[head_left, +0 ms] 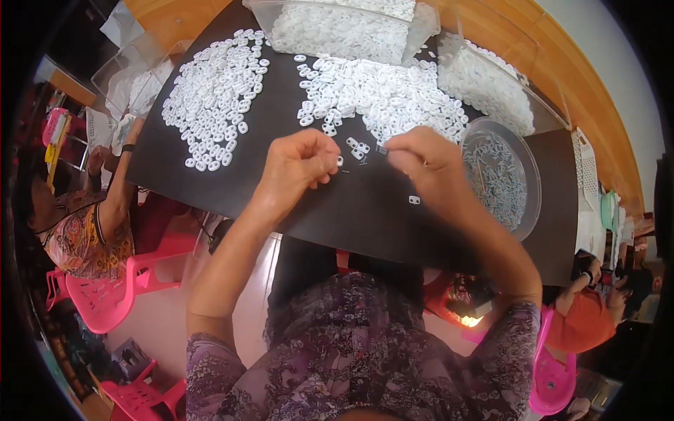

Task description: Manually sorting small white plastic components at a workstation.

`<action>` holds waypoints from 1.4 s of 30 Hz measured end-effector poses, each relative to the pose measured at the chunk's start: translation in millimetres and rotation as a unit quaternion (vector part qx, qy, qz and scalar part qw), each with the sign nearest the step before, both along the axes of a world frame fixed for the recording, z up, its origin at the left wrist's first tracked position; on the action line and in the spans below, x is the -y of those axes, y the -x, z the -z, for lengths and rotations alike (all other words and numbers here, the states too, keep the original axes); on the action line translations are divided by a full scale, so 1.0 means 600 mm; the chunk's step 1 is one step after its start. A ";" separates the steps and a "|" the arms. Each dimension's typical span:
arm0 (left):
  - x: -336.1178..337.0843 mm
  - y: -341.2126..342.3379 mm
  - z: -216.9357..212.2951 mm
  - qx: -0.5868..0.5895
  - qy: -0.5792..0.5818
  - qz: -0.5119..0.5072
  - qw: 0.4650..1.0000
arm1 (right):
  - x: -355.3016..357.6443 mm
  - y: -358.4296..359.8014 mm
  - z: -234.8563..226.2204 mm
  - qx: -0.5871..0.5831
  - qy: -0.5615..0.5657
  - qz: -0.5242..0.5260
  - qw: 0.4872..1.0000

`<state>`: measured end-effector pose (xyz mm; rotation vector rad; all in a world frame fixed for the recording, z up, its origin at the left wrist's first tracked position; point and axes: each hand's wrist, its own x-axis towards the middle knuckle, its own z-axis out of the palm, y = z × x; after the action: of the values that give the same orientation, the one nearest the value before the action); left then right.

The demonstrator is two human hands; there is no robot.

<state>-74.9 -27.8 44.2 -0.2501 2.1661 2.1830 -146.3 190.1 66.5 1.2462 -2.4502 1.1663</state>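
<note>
My left hand (300, 165) is pinched shut on a small white plastic piece (340, 161) over the dark table (365, 210). My right hand (428, 163) is closed too, its fingertips holding a thin small part I cannot make out near the left hand. A few loose white pieces (358, 149) lie between the hands, and one more white piece (414, 200) sits under my right wrist. Just beyond the hands spreads a big heap of white plastic pieces (382, 95).
A second spread of white pieces (214, 95) covers the table's left. A round clear dish (519, 210) with small metal parts stands at right. Clear bins (421, 28) of white pieces sit at the back. Other people sit left (84, 231) and right (586, 316) on pink chairs.
</note>
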 end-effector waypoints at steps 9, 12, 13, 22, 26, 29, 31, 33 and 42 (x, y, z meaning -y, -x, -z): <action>-0.038 -0.054 0.007 -0.109 -0.059 -0.042 0.991 | 0.051 -0.067 0.025 0.418 0.101 -0.035 0.902; -0.051 -0.071 0.009 -0.135 0.018 -0.069 0.988 | 0.049 -0.081 0.022 0.436 0.113 -0.016 0.893; -0.051 -0.077 0.010 -0.137 0.017 -0.068 0.988 | 0.048 -0.085 0.021 0.446 0.111 -0.002 0.888; -0.042 -0.107 0.027 -0.350 0.341 -0.085 0.868 | 0.056 -0.105 0.010 0.401 0.060 -0.017 0.914; -0.025 -0.122 0.034 -0.189 0.101 -0.136 0.967 | 0.049 -0.059 0.040 0.169 0.057 0.065 0.982; -0.020 -0.123 0.040 -0.126 -0.035 -0.148 0.980 | 0.051 -0.043 0.055 -0.060 -0.002 0.054 0.997; -0.018 -0.125 0.045 -0.098 -0.077 -0.139 0.982 | 0.064 -0.038 0.067 -0.092 -0.027 0.060 0.994; -0.015 -0.124 0.057 -0.097 -0.084 -0.141 0.982 | 0.080 -0.031 0.075 -0.125 -0.051 0.067 0.989; -0.012 -0.126 0.065 -0.091 -0.123 -0.144 0.978 | 0.108 -0.006 0.098 -0.204 -0.137 0.067 0.967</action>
<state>0.6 -20.8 5.3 -0.3856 2.0225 2.7036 -142.6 125.3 7.6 1.2173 -2.3809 0.4845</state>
